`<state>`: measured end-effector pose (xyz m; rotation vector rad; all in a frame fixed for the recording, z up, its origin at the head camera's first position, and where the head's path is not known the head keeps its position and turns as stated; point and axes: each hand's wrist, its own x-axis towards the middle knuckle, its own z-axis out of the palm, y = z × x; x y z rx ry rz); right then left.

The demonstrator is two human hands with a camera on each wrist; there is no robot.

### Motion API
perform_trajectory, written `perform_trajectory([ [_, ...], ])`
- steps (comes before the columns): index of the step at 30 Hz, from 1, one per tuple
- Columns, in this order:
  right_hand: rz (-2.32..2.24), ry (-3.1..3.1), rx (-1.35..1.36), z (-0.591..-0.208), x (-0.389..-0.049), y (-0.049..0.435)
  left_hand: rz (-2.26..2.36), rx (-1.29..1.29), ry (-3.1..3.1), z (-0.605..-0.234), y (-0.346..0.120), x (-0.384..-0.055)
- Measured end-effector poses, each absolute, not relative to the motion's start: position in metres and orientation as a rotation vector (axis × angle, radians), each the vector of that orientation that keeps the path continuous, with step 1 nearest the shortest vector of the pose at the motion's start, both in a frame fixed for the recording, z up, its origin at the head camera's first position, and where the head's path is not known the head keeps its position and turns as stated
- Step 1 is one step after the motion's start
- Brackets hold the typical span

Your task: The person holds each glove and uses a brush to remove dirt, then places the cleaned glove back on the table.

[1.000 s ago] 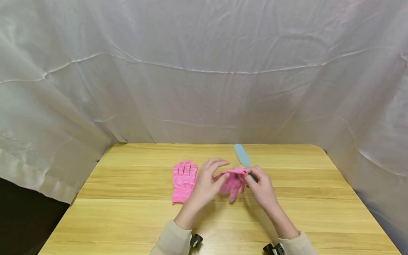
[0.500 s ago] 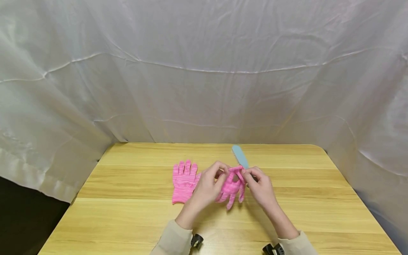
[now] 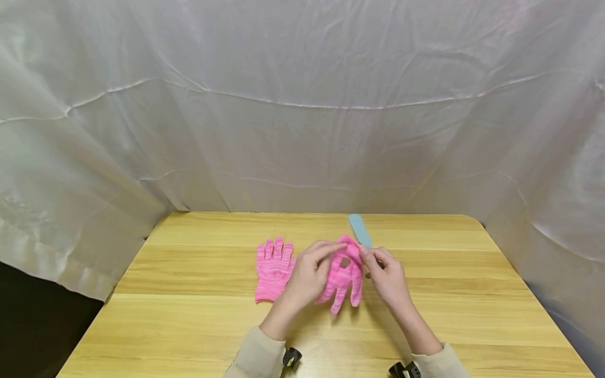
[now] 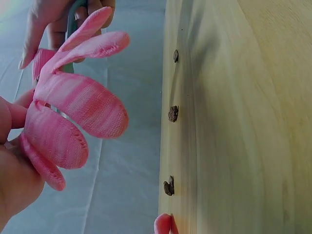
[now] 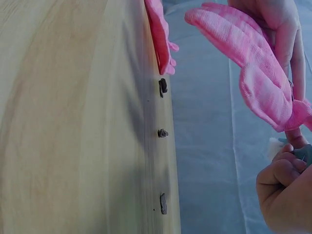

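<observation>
A pink knitted glove [image 3: 352,270] hangs between my hands, fingers down, with a brown patch near its middle. My left hand [image 3: 309,270] holds the left side, its index finger lying across the top. With thumb and fingertips, my right hand [image 3: 388,275] pinches the upper right edge. That same hand also grips a brush [image 3: 360,231], its pale blue head pointing away and its dark teal handle mostly hidden in the fingers. A second pink glove [image 3: 274,270] lies flat on the table, partly behind my left hand.
Three small dark brown lumps [image 4: 173,113] sit in a row on the wooden table [image 3: 189,325], seen in both wrist views. A grey-white curtain [image 3: 302,142] closes off the back and sides.
The held glove's top edge has risen and its palm has turned to face the camera, fingers hanging lower. My left index finger has moved in over the top; the brush shifted slightly.
</observation>
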<state>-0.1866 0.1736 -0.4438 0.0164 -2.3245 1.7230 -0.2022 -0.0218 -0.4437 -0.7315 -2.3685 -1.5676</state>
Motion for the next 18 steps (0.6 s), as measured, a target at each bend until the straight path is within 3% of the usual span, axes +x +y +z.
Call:
perform_trajectory([
  [18,1.799,-2.13,0.1,-0.4465,-0.1859,0.174,-2.084,-0.278,-2.11,-0.4426,-0.0234,-0.2095],
])
